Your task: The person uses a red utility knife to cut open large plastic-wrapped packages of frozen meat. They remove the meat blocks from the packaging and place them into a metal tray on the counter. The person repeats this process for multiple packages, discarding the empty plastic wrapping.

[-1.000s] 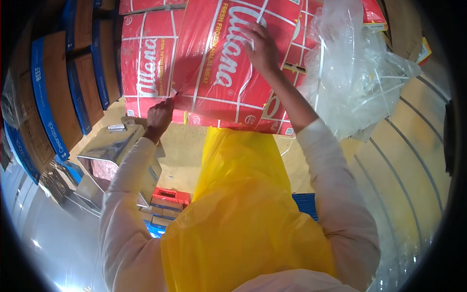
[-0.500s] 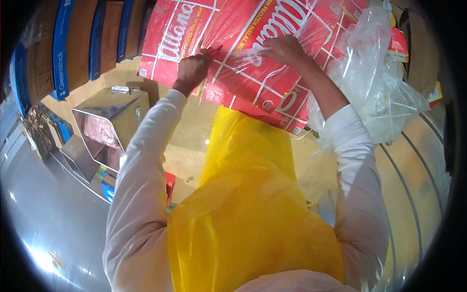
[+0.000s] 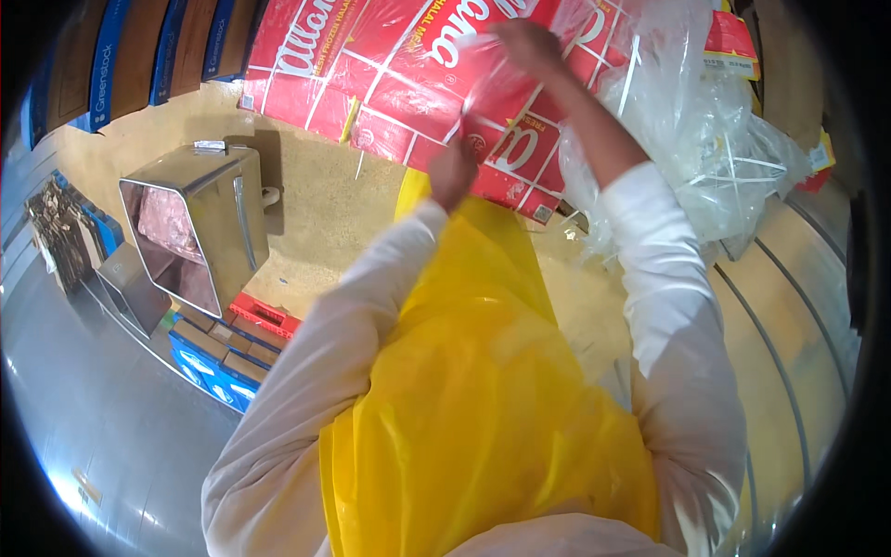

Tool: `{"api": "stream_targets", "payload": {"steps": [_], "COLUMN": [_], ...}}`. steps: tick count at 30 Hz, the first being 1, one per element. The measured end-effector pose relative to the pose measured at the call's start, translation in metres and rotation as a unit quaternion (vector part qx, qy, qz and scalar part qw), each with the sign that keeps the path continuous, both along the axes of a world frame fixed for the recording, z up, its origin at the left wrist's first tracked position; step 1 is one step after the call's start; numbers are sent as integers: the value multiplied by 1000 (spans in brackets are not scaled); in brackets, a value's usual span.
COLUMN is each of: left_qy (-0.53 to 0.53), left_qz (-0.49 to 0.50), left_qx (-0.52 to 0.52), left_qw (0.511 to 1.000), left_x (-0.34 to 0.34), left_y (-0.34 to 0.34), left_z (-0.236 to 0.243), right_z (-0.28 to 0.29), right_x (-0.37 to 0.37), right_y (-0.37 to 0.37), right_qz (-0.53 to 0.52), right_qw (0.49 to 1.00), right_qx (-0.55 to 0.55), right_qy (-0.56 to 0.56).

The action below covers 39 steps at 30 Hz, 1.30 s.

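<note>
Red cartons with white straps and clear stretch film stand in front of me. My left hand is closed at their lower edge, where a strand of film runs up from it; the fingers are partly hidden. Higher and to the right, my right hand is closed on the stretch film, which is pulled taut between both hands. Right of the cartons hangs a big crumpled bundle of clear plastic.
A steel bin holding pink frozen blocks stands at left. Blue-edged brown cartons are stacked far left. Below the bin are a red crate and blue boxes. Flattened cardboard leans at the left edge.
My left hand has moved right and down along the cartons. My right hand has risen slightly, pulling film. The view has shifted, showing more of the bin and the blue boxes.
</note>
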<state>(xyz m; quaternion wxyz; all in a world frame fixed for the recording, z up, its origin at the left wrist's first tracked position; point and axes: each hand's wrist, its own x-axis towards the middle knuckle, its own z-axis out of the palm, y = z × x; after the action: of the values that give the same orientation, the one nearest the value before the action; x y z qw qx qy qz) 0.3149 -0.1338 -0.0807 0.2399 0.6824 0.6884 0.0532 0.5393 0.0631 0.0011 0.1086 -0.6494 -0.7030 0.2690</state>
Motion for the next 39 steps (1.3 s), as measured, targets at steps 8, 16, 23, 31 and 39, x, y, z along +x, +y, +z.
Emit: {"api": "stream_targets", "payload": {"steps": [8, 16, 23, 31, 39], "left_qy": [-36, -21, 16, 0, -128], "left_qz": [-79, -46, -220, -245, -180], "left_qx": [191, 63, -223, 312, 164], "left_qw": [978, 997, 950, 918, 961], "left_x": [-41, -4, -26, -120, -154], "left_y": [106, 38, -118, 162, 158], "left_z": [78, 53, 39, 56, 49], "right_z": [5, 22, -29, 9, -4], "right_x": [90, 74, 184, 52, -186], "right_y": [-100, -91, -150, -109, -114], "right_qz": [89, -32, -42, -142, -59], "right_qw": [995, 981, 996, 957, 984], "right_qx": [-31, 44, -47, 250, 133], "right_qy": [-11, 184, 64, -25, 100]}}
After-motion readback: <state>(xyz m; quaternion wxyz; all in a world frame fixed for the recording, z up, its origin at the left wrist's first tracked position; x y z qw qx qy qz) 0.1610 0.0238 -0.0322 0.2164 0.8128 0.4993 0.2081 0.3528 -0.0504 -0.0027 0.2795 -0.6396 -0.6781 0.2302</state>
